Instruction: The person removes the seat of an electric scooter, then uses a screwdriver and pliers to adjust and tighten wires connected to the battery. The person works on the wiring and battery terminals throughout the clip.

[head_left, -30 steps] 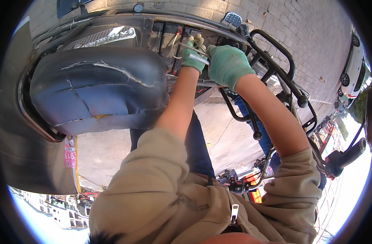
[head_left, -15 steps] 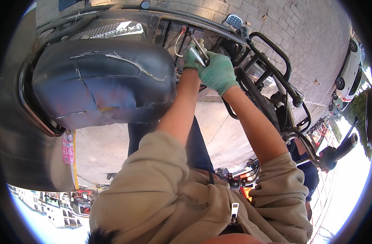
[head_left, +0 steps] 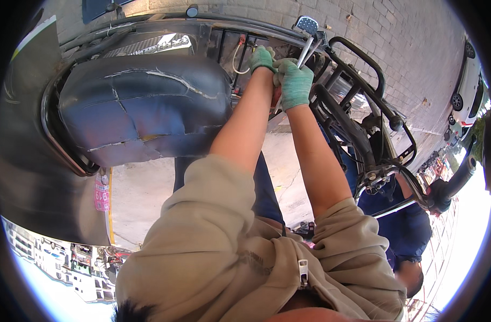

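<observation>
Both my hands wear green gloves and work side by side over the vehicle's open compartment (head_left: 224,48). My right hand (head_left: 297,85) is closed around a silver tool with two long metal bars (head_left: 308,52), which point up and away. Its exact kind is hard to tell. Just left of it, my left hand (head_left: 262,58) reaches down with bent fingers; what they hold, if anything, is hidden. A white cable (head_left: 235,60) with a red terminal end (head_left: 242,40) curves beside my left hand. The cracked dark seat (head_left: 146,107) lies left of my forearms.
A black tubular frame (head_left: 382,80) and a handlebar (head_left: 457,185) stand at right. A ribbed foot pedal (head_left: 307,24) sits beyond my hands. Another person in dark blue (head_left: 401,225) is at lower right. A white car (head_left: 468,86) stands on the paving (head_left: 411,59).
My right hand has moved slightly right, and the tool's bars now point up-right instead of up-left. My left hand has shifted up and right. The other person shows more at lower right.
</observation>
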{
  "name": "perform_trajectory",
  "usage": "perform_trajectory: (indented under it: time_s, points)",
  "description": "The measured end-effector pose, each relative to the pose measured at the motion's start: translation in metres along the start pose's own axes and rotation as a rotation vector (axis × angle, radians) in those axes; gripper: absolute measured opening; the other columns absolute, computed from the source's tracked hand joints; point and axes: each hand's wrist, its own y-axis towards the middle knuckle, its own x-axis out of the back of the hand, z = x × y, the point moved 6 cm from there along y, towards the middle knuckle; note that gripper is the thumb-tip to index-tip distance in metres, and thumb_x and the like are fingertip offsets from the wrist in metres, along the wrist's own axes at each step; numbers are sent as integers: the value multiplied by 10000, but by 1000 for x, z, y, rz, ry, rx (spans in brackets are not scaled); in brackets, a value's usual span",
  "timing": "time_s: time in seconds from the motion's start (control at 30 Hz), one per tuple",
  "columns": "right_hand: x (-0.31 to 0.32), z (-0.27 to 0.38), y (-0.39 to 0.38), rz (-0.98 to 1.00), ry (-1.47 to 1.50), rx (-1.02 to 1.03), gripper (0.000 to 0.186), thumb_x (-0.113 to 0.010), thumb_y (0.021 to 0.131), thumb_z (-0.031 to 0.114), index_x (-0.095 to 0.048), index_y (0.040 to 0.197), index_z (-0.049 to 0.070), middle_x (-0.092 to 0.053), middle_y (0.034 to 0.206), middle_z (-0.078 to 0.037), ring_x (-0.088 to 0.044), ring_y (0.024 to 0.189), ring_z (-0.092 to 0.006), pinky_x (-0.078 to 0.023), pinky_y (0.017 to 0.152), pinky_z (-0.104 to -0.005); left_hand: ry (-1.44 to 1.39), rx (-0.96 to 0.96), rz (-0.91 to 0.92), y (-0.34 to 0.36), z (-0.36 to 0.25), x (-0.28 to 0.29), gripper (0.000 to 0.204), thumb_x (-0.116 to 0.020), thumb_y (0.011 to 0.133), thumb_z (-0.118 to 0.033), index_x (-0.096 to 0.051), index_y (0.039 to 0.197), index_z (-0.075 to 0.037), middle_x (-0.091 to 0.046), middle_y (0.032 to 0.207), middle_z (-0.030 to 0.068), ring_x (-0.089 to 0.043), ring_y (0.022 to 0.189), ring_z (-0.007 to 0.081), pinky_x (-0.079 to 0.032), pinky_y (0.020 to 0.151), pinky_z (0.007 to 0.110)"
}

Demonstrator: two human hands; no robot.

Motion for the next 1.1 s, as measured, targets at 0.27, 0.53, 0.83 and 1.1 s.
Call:
perform_trajectory:
  time_s: [0.27,0.53,0.83,1.1]
  points:
    - [-20,13,-2,89,-749,284,282,-618,802,269,-723,861,13,-665,790,-260,-669,803,-402,-516,761,-433,1476,-339,-137,38,-19,15,357,-539,900,-312,-725,1071,-61,-703,1129,154,-678,1042,306,-536,833,456]
    - [-13,38,-5,136,-992,186,290,-643,808,328,-724,943,84,-707,946,-192,-686,924,-354,-534,837,-434,798,-460,115,-155,-74,38,799,-442,902,-714,-644,1193,2,-709,981,179,-673,911,276,-511,823,373]
    - [-25,12,-17,105,-962,263,307,-591,863,338,-644,1049,99,-706,963,-185,-679,932,-374,-536,811,-461,1619,-400,-44,-230,-111,-1,707,-462,875,-672,-722,1059,-42,-695,1058,226,-657,1040,374,-491,924,429]
    - [15,-14,-17,-183,-692,142,364,-656,842,332,-484,1032,72,-695,925,-214,-672,900,-422,-540,761,-470,2086,-494,176,-210,-64,-56,649,-337,962,-532,-698,1093,-9,-676,1104,236,-644,1053,388,-467,952,462]
